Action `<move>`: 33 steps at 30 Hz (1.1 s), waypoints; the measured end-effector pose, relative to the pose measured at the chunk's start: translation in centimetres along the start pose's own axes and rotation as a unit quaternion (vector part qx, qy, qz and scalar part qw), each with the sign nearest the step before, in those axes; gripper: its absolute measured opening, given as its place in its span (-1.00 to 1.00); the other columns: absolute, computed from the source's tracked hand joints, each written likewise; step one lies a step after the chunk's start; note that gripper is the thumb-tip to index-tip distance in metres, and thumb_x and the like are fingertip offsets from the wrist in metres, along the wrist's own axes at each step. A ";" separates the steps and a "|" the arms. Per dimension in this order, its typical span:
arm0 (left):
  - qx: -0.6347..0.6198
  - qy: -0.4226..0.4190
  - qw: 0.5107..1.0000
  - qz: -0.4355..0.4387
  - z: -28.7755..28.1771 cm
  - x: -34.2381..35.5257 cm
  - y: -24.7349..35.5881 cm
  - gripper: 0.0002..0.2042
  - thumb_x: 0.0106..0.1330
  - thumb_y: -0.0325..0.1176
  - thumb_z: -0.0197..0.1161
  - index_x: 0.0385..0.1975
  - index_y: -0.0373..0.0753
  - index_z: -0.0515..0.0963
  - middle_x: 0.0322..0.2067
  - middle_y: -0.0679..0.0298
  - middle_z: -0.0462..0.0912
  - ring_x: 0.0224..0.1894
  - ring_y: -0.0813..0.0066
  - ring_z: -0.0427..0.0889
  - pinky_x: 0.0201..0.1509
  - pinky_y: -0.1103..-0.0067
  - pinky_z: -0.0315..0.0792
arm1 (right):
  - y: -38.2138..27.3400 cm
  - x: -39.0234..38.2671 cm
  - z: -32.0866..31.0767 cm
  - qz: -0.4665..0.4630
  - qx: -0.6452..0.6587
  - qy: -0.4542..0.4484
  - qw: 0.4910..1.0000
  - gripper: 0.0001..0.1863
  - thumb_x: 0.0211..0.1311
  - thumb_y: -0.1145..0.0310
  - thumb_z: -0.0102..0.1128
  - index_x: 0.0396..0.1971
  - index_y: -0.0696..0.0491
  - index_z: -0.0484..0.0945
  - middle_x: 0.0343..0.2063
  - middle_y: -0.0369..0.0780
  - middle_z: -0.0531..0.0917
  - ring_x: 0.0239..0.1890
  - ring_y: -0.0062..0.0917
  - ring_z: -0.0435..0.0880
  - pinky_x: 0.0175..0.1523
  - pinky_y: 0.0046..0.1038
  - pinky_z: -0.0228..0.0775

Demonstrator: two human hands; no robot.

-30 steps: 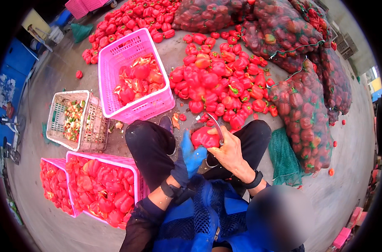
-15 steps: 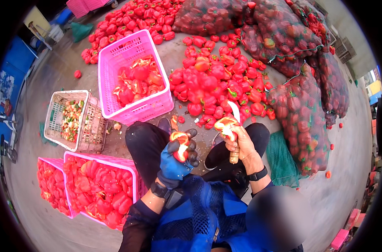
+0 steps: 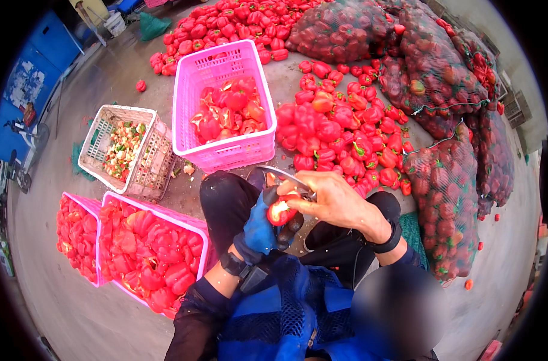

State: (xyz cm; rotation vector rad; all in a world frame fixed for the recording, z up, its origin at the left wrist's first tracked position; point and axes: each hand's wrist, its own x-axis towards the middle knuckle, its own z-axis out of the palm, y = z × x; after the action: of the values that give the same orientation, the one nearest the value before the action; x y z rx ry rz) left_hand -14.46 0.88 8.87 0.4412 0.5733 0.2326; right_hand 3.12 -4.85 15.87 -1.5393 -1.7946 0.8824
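Observation:
My left hand (image 3: 261, 224), in a blue glove with dark fingertips, is closed around a piece of red bell pepper (image 3: 280, 211) above my lap. Pale flesh shows on the pepper's cut face. Bare and held close over it, my right hand (image 3: 334, 198) grips a knife (image 3: 279, 173). Its curved blade reaches leftward past the pepper's top, while its handle is hidden in my palm. My right fingers are beside the pepper; whether they touch it I cannot tell.
Ahead stands a pink crate (image 3: 261, 144) partly filled with cut peppers. A whitish crate (image 3: 99, 171) holds trimmings, and pink crates (image 3: 205, 231) full of pepper pieces stand at left. Whole peppers (image 3: 346, 129) lie heaped ahead, with stuffed mesh sacks (image 3: 445, 204) at right.
My right hand has moved left and turned over, bringing the knife to the pepper in my left hand. The pepper piece it held no longer shows there. The view has shifted left.

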 end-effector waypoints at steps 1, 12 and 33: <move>-0.009 0.041 0.999 0.004 0.0 0.0 -0.1 -0.43 0.36 0.22 -0.12 -0.12 -0.23 0.50 -0.63 0.26 0.48 -0.83 0.54 0.31 -0.80 0.66 0.18 | 0.5 -0.9 1.0 -0.011 -0.034 -0.019 0.999 -0.58 0.17 0.25 0.27 -0.01 0.14 0.52 -0.18 -0.03 0.64 -0.12 -0.14 0.62 -0.01 -0.25 0.46; 0.358 -0.126 0.884 0.274 -0.5 0.0 -4.0 -0.75 0.34 -0.29 0.10 -0.04 -0.21 0.43 -0.40 0.31 0.50 -0.60 0.66 0.43 -0.63 0.75 0.26 | 2.6 -5.5 5.5 0.139 0.253 0.038 0.957 -0.82 0.17 0.43 0.20 -0.22 0.12 0.61 -0.49 -0.33 0.62 -0.55 -0.73 0.49 -0.46 -0.61 0.34; 0.664 0.121 0.703 0.223 5.2 5.7 15.7 -0.56 0.39 -0.28 0.13 0.19 -0.31 0.31 -0.16 0.13 0.58 -0.25 0.42 0.60 -0.19 0.54 0.47 | 8.3 -11.0 -11.5 0.217 0.264 0.470 0.814 -0.70 0.35 0.36 0.06 -0.06 0.25 0.54 -0.63 -0.29 0.53 -0.84 -0.83 0.26 -0.71 -0.77 0.11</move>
State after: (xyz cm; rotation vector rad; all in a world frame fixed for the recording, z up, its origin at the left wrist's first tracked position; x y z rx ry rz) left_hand -8.24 14.83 17.41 2.0189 0.8327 0.3143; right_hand 18.67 -13.75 15.71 -1.5843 -0.4429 0.5530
